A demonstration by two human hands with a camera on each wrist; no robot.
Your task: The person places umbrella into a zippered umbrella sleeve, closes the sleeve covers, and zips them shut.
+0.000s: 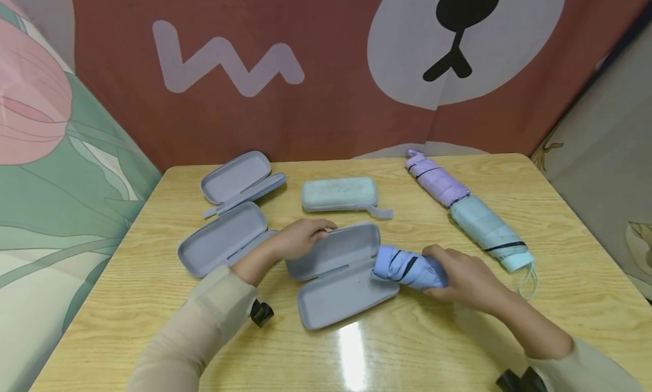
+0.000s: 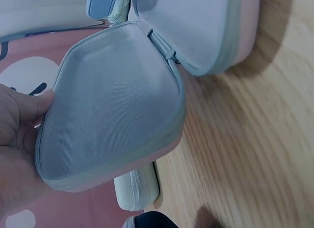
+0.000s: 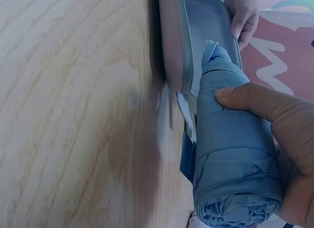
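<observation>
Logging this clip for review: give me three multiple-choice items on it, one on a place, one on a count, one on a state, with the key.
1. Where is the blue umbrella?
A. in the right hand, at the open case's right end
B. zipped inside the shut case
C. on the floor

2. How many cases lie open on the table?
A. one
B. two
C. four

3. What does the left hand do?
A. rests flat on the table
B. holds the open case's lid
C. grips an umbrella

Key: 1 A, the fingers wrap it there. 2 B, one at the far left, one in the middle. 3 B, the thumb lies on the lid's edge.
</observation>
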